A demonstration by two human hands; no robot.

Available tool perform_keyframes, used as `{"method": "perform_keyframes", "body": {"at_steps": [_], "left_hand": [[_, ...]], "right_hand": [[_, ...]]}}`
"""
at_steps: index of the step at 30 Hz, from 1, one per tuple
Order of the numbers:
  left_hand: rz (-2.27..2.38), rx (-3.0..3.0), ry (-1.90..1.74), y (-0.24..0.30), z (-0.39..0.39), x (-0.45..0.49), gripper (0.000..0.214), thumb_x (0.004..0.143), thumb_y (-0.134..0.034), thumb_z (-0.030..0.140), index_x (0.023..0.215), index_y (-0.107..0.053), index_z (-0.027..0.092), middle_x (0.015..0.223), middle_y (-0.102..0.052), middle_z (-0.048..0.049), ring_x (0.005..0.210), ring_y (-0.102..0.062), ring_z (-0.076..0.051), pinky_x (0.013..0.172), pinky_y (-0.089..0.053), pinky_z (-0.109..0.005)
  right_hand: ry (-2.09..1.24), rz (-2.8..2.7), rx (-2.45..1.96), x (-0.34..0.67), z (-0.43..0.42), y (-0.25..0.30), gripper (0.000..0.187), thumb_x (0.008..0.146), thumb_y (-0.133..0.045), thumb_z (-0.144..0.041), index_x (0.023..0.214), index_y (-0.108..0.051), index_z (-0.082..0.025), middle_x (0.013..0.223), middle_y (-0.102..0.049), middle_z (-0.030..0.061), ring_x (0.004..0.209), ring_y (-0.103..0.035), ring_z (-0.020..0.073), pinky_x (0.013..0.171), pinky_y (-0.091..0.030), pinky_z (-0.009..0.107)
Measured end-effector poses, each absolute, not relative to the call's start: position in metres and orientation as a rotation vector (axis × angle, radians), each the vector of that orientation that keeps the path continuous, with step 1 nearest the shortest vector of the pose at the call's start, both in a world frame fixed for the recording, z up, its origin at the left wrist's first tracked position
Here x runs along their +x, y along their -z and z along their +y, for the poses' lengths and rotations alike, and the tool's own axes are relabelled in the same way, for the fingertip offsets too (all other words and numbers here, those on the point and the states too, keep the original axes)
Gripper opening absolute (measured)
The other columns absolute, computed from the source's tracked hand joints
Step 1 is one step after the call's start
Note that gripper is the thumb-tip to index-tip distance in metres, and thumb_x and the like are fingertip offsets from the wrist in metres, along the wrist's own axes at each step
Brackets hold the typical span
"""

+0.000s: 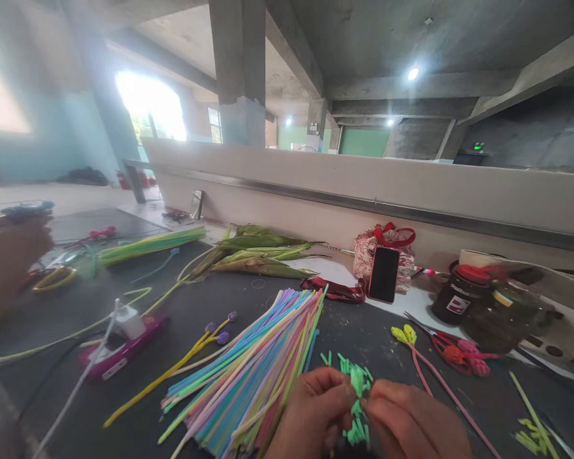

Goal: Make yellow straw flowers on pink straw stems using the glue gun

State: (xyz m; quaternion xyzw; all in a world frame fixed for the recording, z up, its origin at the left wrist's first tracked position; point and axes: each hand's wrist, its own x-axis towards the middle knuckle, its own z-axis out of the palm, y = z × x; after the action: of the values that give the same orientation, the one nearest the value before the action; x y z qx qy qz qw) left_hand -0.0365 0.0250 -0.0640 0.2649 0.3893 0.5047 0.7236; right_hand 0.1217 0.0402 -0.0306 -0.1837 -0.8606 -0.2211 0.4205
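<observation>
My left hand (310, 408) and my right hand (406, 414) are close together at the bottom of the view, with fingertips pinched. Between them is a small green pipe-cleaner bundle (358, 381), gripped from both sides. Several short cut green pipe-cleaner pieces (358, 433) lie on the dark table under and around the fingers. Left of my left hand spreads a big pile of pastel pipe cleaners (249, 376). To the right of my right hand lie pink stems with yellow tips (404, 334). My fingers partly hide the bundle.
Scissors (418, 324) lie beside pink and orange pipe-cleaner shapes (463, 356). Behind stand a phone (383, 275), a black jar (456, 296) and a glass jug (500, 315). A purple power strip (124, 347) with cables, yellow stems (172, 370) and corn husks (253, 255) are leftward.
</observation>
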Motion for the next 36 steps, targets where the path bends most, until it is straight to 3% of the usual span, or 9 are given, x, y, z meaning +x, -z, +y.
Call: {"method": "perform_keyframes", "body": {"at_steps": [3,7,10,12,18,36], "left_hand": [[0.831,0.577,-1.144,0.066,0.026,-0.037,0.036,0.050,-0.076,0.042,0.057,-0.054,0.015,0.038,-0.049,0.0043,0.035,-0.032,-0.004,0.041,-0.013,-0.021],[0.834,0.592,-1.134,0.057,0.023,-0.039,0.035,0.052,-0.075,0.042,0.058,-0.054,0.015,0.040,-0.050,0.0045,0.034,-0.028,-0.003,0.041,-0.010,-0.022],[0.823,0.591,-1.144,0.044,0.017,-0.038,0.036,0.050,-0.077,0.041,0.056,-0.055,0.014,0.041,-0.048,0.0046,0.036,-0.030,-0.003,0.042,-0.012,-0.021],[0.818,0.592,-1.156,0.039,0.014,-0.037,0.035,0.048,-0.079,0.039,0.055,-0.056,0.013,0.043,-0.049,0.0041,0.038,-0.033,-0.003,0.042,-0.014,-0.019],[0.832,0.629,-1.129,0.047,0.017,-0.038,0.030,0.054,-0.075,0.038,0.057,-0.057,0.015,0.038,-0.047,0.0058,0.032,-0.026,-0.002,0.037,-0.009,-0.019],[0.902,0.718,-1.061,0.042,0.017,-0.045,0.040,0.048,-0.078,0.047,0.055,-0.056,0.015,0.037,-0.042,0.0078,0.031,-0.026,-0.002,0.037,-0.010,-0.020]], "right_hand": [[0.231,-2.175,-0.572,0.124,0.039,0.032,0.009,0.080,-0.053,-0.012,0.080,-0.058,-0.020,0.066,-0.069,0.0029,0.052,-0.065,0.0119,0.046,-0.049,0.016],[-0.549,-1.949,-0.935,0.123,0.037,0.037,0.004,0.080,-0.056,-0.023,0.078,-0.060,-0.022,0.063,-0.061,-0.0025,0.054,-0.061,0.0123,0.047,-0.047,0.017],[-1.110,-1.691,-1.023,0.117,0.035,0.041,0.018,0.074,-0.064,-0.032,0.088,-0.064,-0.021,0.066,-0.062,-0.0013,0.062,-0.062,0.0161,0.055,-0.049,0.022],[-1.307,-1.588,-0.952,0.112,0.035,0.042,0.025,0.068,-0.068,-0.036,0.086,-0.066,-0.019,0.067,-0.063,0.0001,0.065,-0.061,0.0173,0.057,-0.048,0.024],[-1.400,-1.526,-0.855,0.104,0.038,0.048,0.020,0.068,-0.069,-0.036,0.078,-0.070,-0.019,0.066,-0.060,0.0001,0.063,-0.057,0.0155,0.058,-0.044,0.025],[-1.478,-1.541,-0.990,0.105,0.037,0.043,0.019,0.071,-0.069,-0.036,0.074,-0.065,-0.017,0.063,-0.056,-0.0028,0.064,-0.055,0.0145,0.061,-0.043,0.024]]}}
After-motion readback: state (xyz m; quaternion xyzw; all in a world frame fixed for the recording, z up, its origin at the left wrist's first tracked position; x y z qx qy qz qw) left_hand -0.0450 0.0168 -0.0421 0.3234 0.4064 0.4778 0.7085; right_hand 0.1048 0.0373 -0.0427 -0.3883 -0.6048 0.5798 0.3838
